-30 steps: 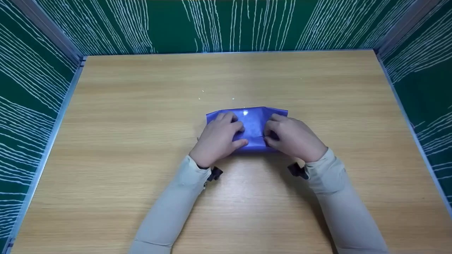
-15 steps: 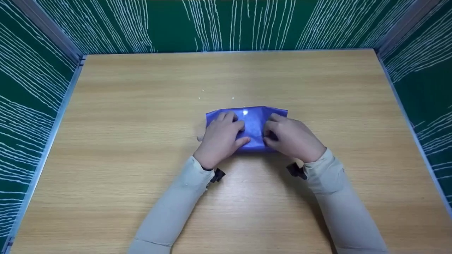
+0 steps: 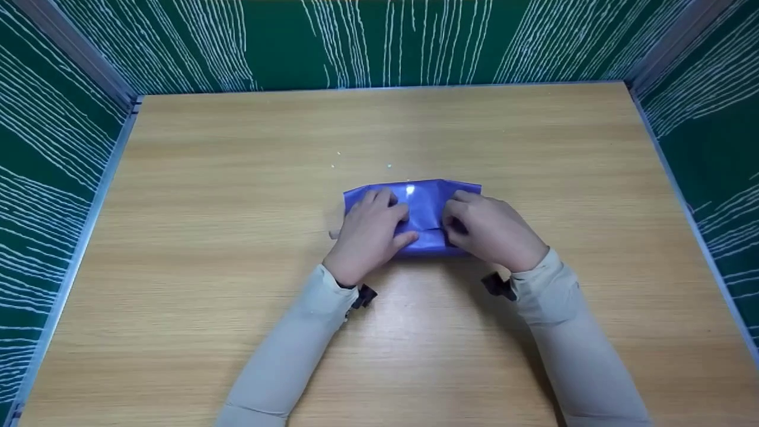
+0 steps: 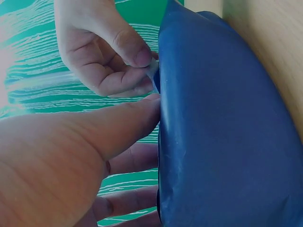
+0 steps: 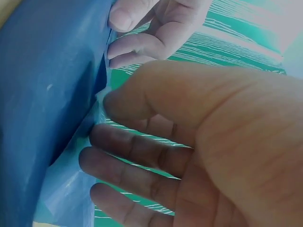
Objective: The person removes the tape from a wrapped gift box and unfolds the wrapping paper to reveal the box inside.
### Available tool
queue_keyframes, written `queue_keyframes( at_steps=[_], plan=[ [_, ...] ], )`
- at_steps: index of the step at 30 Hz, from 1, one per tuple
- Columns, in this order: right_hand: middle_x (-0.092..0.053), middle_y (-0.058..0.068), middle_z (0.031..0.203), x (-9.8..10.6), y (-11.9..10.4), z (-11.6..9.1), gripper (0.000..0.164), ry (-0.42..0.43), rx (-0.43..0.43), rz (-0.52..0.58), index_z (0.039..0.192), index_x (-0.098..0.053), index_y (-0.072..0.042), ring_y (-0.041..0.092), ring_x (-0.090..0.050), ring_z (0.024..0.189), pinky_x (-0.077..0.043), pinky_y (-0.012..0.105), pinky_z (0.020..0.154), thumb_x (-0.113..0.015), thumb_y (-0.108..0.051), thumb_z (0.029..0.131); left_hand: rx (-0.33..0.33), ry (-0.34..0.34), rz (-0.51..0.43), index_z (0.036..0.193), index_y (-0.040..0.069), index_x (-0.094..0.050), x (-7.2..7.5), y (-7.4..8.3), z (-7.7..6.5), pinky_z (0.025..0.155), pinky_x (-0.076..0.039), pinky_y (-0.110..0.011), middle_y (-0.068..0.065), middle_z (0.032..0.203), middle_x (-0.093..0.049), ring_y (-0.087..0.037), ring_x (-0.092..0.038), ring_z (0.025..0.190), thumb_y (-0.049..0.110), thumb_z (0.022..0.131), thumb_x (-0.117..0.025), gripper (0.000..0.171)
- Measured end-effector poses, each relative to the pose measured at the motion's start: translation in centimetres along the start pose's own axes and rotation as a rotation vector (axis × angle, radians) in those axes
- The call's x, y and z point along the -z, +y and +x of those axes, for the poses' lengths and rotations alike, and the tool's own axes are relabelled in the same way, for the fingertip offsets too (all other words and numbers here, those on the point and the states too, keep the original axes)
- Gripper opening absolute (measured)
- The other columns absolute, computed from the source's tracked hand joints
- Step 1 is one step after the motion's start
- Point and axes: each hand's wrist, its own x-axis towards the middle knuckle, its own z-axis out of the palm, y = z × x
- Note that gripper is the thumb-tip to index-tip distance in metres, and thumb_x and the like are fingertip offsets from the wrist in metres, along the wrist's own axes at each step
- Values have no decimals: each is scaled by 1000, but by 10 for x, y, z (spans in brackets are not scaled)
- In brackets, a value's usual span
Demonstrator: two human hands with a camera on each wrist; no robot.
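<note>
A glossy blue plastic mailer bag (image 3: 426, 204) lies on the table, filled out and folded over along its top. My left hand (image 3: 369, 234) rests on its left half, fingers spread and thumb laid along the near part. In the left wrist view, that thumb (image 4: 128, 118) touches the bag's surface (image 4: 227, 118). My right hand (image 3: 489, 228) has its fingers bent at the right half. Between its thumb and forefinger it pinches a pale, thin edge (image 5: 100, 101) at the bag's fold, seen in the right wrist view. What lies inside the bag is hidden.
The wooden table (image 3: 237, 178) is bounded by green walls with white streaks (image 3: 284, 47). A few tiny white specks (image 3: 389, 166) lie beyond the bag. A small greyish bit (image 3: 334, 235) shows beside my left hand; its kind is unclear.
My left hand has shifted slightly to the right on the bag, and the small greyish bit beside it shows more. My right hand keeps its pinch almost unmoved.
</note>
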Motion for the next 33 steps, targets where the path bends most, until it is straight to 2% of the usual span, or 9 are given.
queue_keyframes(
  at_steps=[7,16,24,27,30,33],
  plan=[
    [-59,5,81,2,1,2,7,53,-24,0,85,-66,-7,20,-54,66,-47,35,57,-71,-4,88,13,-14,-18,107,16,-70,1,0,1,95,-49,-46,-7,129,-57,-28,-52,118,51,97,-68,36],
    [-61,6,80,5,1,4,7,52,-80,7,86,-66,-7,22,-56,66,-49,37,59,-71,-7,92,14,-18,-9,107,16,-70,3,0,1,96,-48,-45,-7,129,-58,-27,-52,117,53,97,-68,38],
    [-69,5,84,11,-1,0,3,98,-53,56,93,-71,-5,21,-62,70,-54,40,65,-72,-7,94,14,-17,-11,108,15,-68,2,2,2,94,-48,-44,-6,123,-57,-27,-51,113,52,96,-69,38],
    [-69,4,82,12,-2,-1,4,114,-41,63,93,-71,-5,19,-61,69,-53,39,64,-72,-8,95,18,-12,-5,111,15,-68,1,2,2,97,-45,-45,-5,120,-58,-27,-52,113,52,96,-70,39],
    [-66,2,78,12,-3,-2,4,94,-23,64,93,-70,-7,17,-58,65,-50,36,60,-71,-10,95,24,-8,3,115,15,-67,1,2,2,100,-44,-47,-5,121,-59,-28,-53,116,52,96,-70,41],
    [-62,-2,71,14,-3,-5,7,18,-1,86,89,-69,-10,12,-53,59,-46,32,55,-70,-11,96,29,-14,0,116,15,-68,1,2,2,100,-45,-47,-5,122,-59,-28,-53,119,52,96,-70,42]
  ],
)
